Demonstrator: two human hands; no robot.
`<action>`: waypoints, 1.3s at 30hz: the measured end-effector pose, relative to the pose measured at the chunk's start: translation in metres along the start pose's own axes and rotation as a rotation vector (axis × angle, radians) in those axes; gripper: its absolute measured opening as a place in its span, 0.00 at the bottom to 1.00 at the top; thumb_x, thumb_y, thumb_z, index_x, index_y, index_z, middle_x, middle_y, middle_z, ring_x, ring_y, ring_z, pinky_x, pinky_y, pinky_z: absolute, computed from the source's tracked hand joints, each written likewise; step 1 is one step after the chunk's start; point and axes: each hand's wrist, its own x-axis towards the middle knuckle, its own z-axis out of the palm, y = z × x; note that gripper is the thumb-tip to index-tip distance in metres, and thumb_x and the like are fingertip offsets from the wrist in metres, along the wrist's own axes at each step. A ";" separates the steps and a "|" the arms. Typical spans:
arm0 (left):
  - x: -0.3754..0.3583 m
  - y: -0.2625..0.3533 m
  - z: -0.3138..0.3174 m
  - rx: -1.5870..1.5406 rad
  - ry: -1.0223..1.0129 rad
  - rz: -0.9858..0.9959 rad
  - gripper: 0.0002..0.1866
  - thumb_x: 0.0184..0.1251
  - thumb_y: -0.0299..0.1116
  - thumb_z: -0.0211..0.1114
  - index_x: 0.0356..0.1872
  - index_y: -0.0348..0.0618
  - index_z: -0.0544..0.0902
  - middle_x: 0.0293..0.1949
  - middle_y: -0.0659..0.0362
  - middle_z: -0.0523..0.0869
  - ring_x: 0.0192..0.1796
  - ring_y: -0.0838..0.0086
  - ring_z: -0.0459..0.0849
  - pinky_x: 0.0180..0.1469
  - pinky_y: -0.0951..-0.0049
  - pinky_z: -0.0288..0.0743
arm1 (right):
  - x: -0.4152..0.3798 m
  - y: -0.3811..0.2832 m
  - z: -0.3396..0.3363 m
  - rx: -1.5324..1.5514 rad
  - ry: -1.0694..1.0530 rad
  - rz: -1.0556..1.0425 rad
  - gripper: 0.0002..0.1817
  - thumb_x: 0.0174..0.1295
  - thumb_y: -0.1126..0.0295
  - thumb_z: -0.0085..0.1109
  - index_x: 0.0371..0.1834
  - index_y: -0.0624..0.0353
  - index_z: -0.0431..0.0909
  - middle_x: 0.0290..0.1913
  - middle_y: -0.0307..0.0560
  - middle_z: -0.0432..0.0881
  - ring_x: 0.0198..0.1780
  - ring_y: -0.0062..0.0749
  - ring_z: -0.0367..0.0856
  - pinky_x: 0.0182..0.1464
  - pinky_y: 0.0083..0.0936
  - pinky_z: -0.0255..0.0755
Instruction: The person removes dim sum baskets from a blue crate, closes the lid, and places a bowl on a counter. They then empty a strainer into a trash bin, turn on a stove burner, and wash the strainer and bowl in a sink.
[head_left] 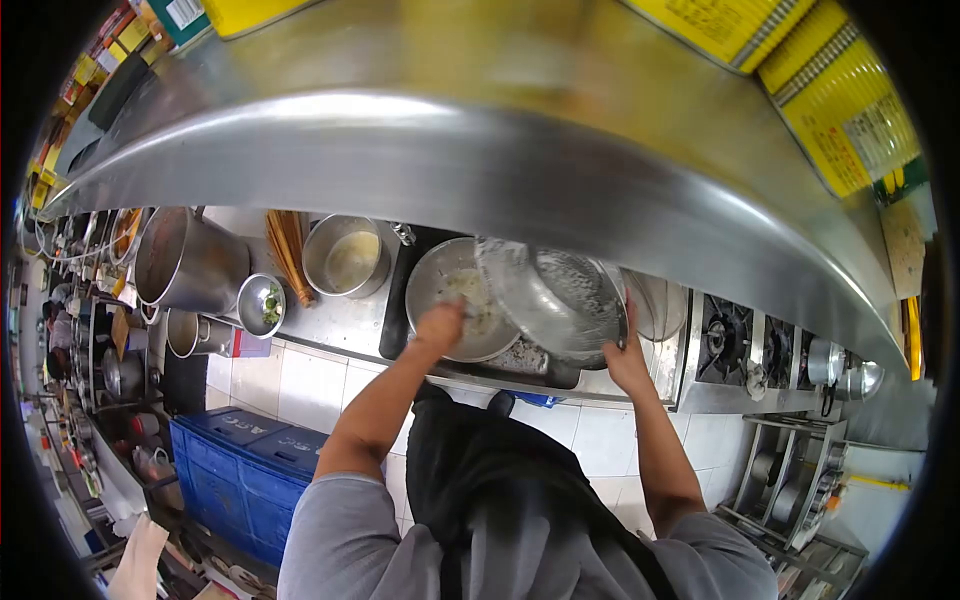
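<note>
My left hand (441,326) reaches into a wide steel bowl (428,278) that holds pale food, at its near rim; its fingers are hidden, so I cannot tell whether they grip anything. My right hand (626,352) grips the rim of a second shiny bowl (556,298), blurred and tilted steeply toward the steel bowl, overlapping its right side. Both bowls sit over a dark sink-like recess (520,362) in the steel counter.
A steel shelf edge (450,170) spans the top, with yellow tins (845,110) on it. Left are a large stockpot (185,262), a smaller pot (348,256), a small bowl of greens (262,305). Gas burners (725,340) sit right; blue crates (250,470) stand below.
</note>
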 end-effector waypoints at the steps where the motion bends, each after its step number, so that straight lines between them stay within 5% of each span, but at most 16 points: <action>1: 0.005 -0.016 -0.005 -0.085 0.037 -0.299 0.22 0.64 0.36 0.64 0.60 0.47 0.78 0.54 0.46 0.87 0.61 0.51 0.84 0.63 0.51 0.76 | -0.003 -0.012 0.004 -0.030 0.011 -0.059 0.45 0.57 0.83 0.48 0.80 0.72 0.40 0.76 0.62 0.58 0.77 0.45 0.58 0.77 0.36 0.53; 2: 0.016 -0.043 0.007 -0.124 0.094 -0.452 0.25 0.65 0.41 0.64 0.62 0.46 0.78 0.55 0.45 0.87 0.61 0.51 0.84 0.63 0.52 0.77 | -0.005 -0.017 0.007 -0.061 0.024 -0.117 0.53 0.51 0.87 0.42 0.83 0.66 0.29 0.84 0.56 0.43 0.85 0.44 0.42 0.83 0.35 0.39; 3: 0.029 -0.071 0.025 -0.162 0.151 -0.603 0.28 0.66 0.47 0.65 0.63 0.45 0.78 0.56 0.43 0.86 0.62 0.50 0.84 0.63 0.52 0.78 | -0.006 -0.006 0.011 -0.066 0.023 -0.116 0.53 0.51 0.87 0.42 0.83 0.66 0.29 0.84 0.56 0.43 0.85 0.44 0.42 0.83 0.35 0.39; 7: 0.039 -0.115 0.066 -0.262 0.087 -0.662 0.34 0.62 0.51 0.69 0.66 0.42 0.78 0.59 0.42 0.85 0.64 0.51 0.83 0.65 0.55 0.78 | -0.005 0.014 0.025 -0.381 0.146 -0.195 0.53 0.49 0.88 0.42 0.84 0.65 0.33 0.84 0.58 0.40 0.86 0.47 0.36 0.84 0.36 0.31; 11: 0.053 -0.121 0.083 -0.501 -0.159 -0.949 0.35 0.54 0.52 0.75 0.60 0.40 0.84 0.63 0.49 0.84 0.67 0.59 0.82 0.67 0.61 0.76 | -0.002 0.007 0.030 -0.351 0.198 -0.310 0.53 0.49 0.89 0.41 0.83 0.66 0.33 0.84 0.60 0.40 0.86 0.49 0.36 0.84 0.38 0.31; 14: 0.043 -0.104 0.069 -0.508 -0.138 -0.833 0.31 0.52 0.49 0.75 0.57 0.43 0.86 0.61 0.49 0.85 0.65 0.58 0.83 0.65 0.60 0.78 | -0.002 0.003 0.028 -0.318 0.232 -0.333 0.53 0.49 0.90 0.41 0.83 0.66 0.32 0.84 0.60 0.41 0.85 0.51 0.37 0.84 0.39 0.31; 18: 0.006 -0.018 0.024 -0.308 0.420 -0.398 0.23 0.47 0.39 0.74 0.50 0.52 0.89 0.52 0.49 0.88 0.55 0.53 0.87 0.56 0.56 0.83 | -0.007 0.008 0.022 -0.344 0.289 -0.355 0.52 0.51 0.91 0.42 0.83 0.65 0.34 0.84 0.62 0.43 0.85 0.54 0.41 0.84 0.42 0.33; 21: -0.033 0.040 -0.037 -0.028 0.432 -0.114 0.18 0.46 0.36 0.75 0.42 0.51 0.88 0.51 0.50 0.86 0.50 0.53 0.88 0.49 0.54 0.84 | -0.010 -0.010 0.020 -0.416 0.279 -0.310 0.51 0.52 0.90 0.44 0.84 0.62 0.38 0.83 0.65 0.45 0.84 0.59 0.43 0.84 0.44 0.37; 22: -0.039 0.044 -0.043 -0.021 0.430 -0.111 0.18 0.46 0.36 0.75 0.42 0.51 0.88 0.51 0.50 0.86 0.50 0.53 0.88 0.49 0.54 0.84 | -0.010 -0.016 0.021 -0.401 0.302 -0.345 0.49 0.55 0.89 0.46 0.83 0.59 0.42 0.80 0.71 0.47 0.82 0.68 0.43 0.81 0.51 0.44; 29: -0.099 0.051 -0.086 0.067 0.599 0.067 0.16 0.40 0.31 0.76 0.35 0.49 0.83 0.45 0.54 0.79 0.43 0.56 0.86 0.37 0.53 0.81 | -0.001 0.009 0.054 -0.283 0.313 -0.255 0.52 0.52 0.90 0.48 0.84 0.56 0.41 0.82 0.66 0.44 0.83 0.65 0.43 0.82 0.47 0.46; 34: -0.110 0.048 -0.101 0.081 0.644 0.142 0.19 0.36 0.28 0.77 0.35 0.49 0.83 0.44 0.56 0.80 0.42 0.56 0.85 0.38 0.56 0.81 | 0.038 0.087 0.083 -0.130 0.235 -0.049 0.50 0.53 0.83 0.58 0.83 0.57 0.49 0.76 0.68 0.62 0.76 0.62 0.62 0.78 0.41 0.56; 37: -0.107 0.044 -0.110 0.153 0.584 0.296 0.19 0.39 0.31 0.77 0.37 0.50 0.83 0.45 0.56 0.82 0.45 0.58 0.86 0.41 0.57 0.82 | 0.048 0.090 0.087 -0.064 0.146 0.099 0.49 0.55 0.79 0.59 0.83 0.60 0.48 0.78 0.66 0.61 0.80 0.58 0.57 0.79 0.40 0.53; 39: -0.097 0.041 -0.114 0.214 0.519 0.402 0.21 0.40 0.34 0.78 0.41 0.51 0.84 0.45 0.55 0.82 0.47 0.58 0.86 0.43 0.56 0.83 | 0.041 0.044 0.082 -0.346 0.129 -0.186 0.54 0.57 0.73 0.67 0.84 0.56 0.41 0.82 0.62 0.53 0.80 0.64 0.54 0.79 0.44 0.52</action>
